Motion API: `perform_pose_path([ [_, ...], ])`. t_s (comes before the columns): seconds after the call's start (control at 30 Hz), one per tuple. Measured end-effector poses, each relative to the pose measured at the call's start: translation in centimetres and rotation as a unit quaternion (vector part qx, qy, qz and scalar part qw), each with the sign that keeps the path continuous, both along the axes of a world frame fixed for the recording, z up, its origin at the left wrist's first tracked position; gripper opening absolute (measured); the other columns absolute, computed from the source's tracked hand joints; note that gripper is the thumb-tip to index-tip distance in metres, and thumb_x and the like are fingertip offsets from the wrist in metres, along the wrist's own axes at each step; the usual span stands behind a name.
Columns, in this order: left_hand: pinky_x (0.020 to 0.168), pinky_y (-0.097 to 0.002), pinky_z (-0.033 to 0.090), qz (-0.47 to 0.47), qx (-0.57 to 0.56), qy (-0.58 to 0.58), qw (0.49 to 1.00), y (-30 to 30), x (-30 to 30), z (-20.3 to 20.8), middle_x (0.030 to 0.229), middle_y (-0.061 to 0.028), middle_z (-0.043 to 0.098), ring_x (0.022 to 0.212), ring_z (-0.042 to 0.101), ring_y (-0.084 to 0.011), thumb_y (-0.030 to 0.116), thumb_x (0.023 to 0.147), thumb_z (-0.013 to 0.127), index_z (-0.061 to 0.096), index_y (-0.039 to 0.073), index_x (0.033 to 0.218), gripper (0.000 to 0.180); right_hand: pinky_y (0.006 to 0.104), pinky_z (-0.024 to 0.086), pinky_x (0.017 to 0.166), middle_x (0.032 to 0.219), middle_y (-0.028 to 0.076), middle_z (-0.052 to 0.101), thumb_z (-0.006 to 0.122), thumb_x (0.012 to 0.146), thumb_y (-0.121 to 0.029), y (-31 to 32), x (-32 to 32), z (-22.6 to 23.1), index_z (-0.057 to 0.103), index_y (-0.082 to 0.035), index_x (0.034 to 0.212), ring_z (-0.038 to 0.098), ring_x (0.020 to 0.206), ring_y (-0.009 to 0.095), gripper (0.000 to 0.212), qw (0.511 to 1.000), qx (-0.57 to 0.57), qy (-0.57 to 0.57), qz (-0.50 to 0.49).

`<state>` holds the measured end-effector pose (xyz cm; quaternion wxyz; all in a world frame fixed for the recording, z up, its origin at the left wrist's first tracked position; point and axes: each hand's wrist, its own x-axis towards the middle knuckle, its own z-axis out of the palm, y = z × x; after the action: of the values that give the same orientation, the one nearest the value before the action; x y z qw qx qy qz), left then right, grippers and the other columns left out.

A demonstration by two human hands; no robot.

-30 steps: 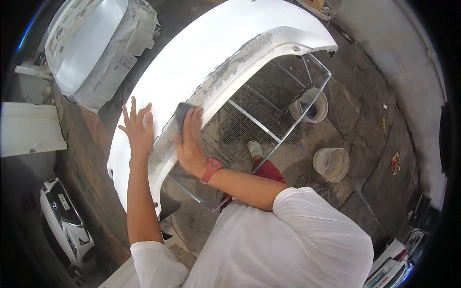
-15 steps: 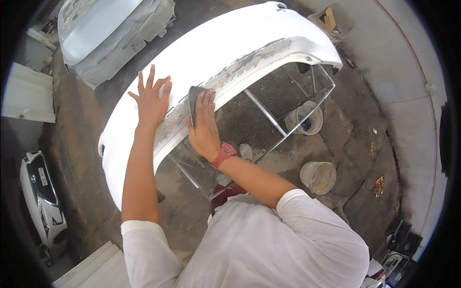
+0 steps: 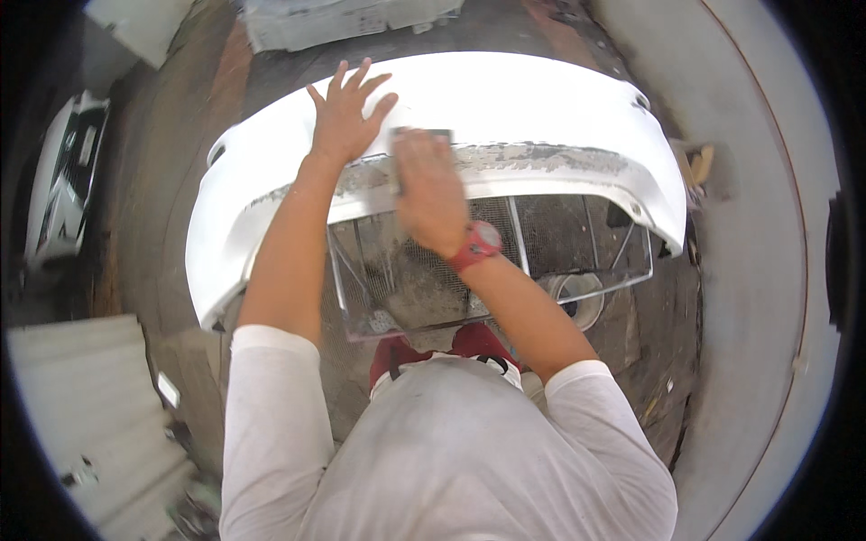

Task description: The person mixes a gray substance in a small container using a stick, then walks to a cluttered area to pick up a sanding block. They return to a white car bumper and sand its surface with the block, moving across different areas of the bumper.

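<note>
A white car bumper (image 3: 532, 99) lies across a metal stand (image 3: 517, 230) in front of me. Along the bumper's lower ridge runs a rough grey band (image 3: 559, 160) with patchy, worn paint. My left hand (image 3: 347, 124) rests on the white surface left of the middle, fingers spread and holding nothing. Under the fingers of my right hand (image 3: 431, 194), which is smeared by motion, a dark sheet of sandpaper (image 3: 440, 134) is pressed against the bumper at the band. Only the sandpaper's edges show; whether a block backs it is hidden.
A pale bucket (image 3: 585, 302) stands on the floor beyond my right forearm. Another wrapped white car part (image 3: 352, 22) lies at the far side. On the left are a white-and-black bumper (image 3: 68, 185) and a pale ridged panel (image 3: 90, 397). A grey wall (image 3: 749, 225) closes the right side.
My view has turned, so the bumper now lies more level across the picture. My right hand is blurred by motion, still on the sandpaper. My left hand stays spread on the bumper.
</note>
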<state>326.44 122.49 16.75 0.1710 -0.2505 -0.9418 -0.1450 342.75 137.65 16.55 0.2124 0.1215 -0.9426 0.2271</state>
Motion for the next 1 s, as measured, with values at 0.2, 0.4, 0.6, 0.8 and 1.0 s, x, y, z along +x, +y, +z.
perform_pose_path([
  [0.2,0.131,-0.0592,0.024,0.134,0.267,0.102,0.949,-5.1,8.5,2.1,0.164,-0.0113,0.054,0.159,0.038,-0.0352,0.048,0.114,0.05,0.065,0.018,0.15,0.049,0.0573,0.039,0.126,0.158,0.025,0.054,0.056,0.094,0.001,15.3,-0.7,2.4,0.055,0.0,0.154,0.049,0.15,0.042,0.061,0.985,0.111,-0.044,0.123],
  [0.4,0.128,-0.0495,0.033,0.14,0.552,-0.093,0.817,2.7,24.6,-1.0,0.159,-0.0176,0.057,0.154,0.045,-0.0343,0.049,0.117,0.041,0.059,0.007,0.153,0.058,0.0574,0.029,0.131,0.163,0.027,0.049,0.062,0.093,-0.005,12.3,1.8,2.1,0.047,0.001,0.159,0.042,0.155,0.044,0.069,0.987,0.141,0.006,0.081],
  [0.6,0.127,-0.053,0.038,-0.005,0.775,-0.161,0.611,10.3,25.7,-0.1,0.176,-0.0152,0.026,0.159,0.035,-0.0356,0.074,0.1,0.062,0.016,0.019,0.174,0.103,0.0452,0.045,0.121,0.16,0.025,0.053,0.065,0.103,-0.023,7.3,1.6,9.0,0.054,0.002,0.154,0.056,0.143,0.044,0.058,0.899,-0.045,-0.259,0.351],
  [0.8,0.13,-0.0599,0.031,0.154,0.712,-0.118,0.675,4.9,24.1,1.7,0.176,-0.0207,0.02,0.163,0.026,-0.039,0.051,0.1,0.076,0.01,0.018,0.174,0.104,0.0471,0.05,0.114,0.146,0.03,0.063,0.068,0.107,-0.045,11.1,-6.8,9.6,0.053,0.004,0.155,0.062,0.134,0.047,0.07,0.944,-0.132,-0.176,0.245],
  [1.0,0.135,-0.0567,0.017,0.438,0.456,0.018,0.775,1.9,14.6,-1.3,0.18,-0.0255,0.014,0.167,0.016,-0.0402,0.039,0.115,0.053,0.014,0.003,0.174,0.079,0.0537,0.033,0.126,0.159,0.028,0.054,0.046,0.115,-0.053,18.1,-12.5,1.6,0.044,0.001,0.163,0.048,0.15,0.044,0.072,0.982,0.06,-0.102,0.144],
])
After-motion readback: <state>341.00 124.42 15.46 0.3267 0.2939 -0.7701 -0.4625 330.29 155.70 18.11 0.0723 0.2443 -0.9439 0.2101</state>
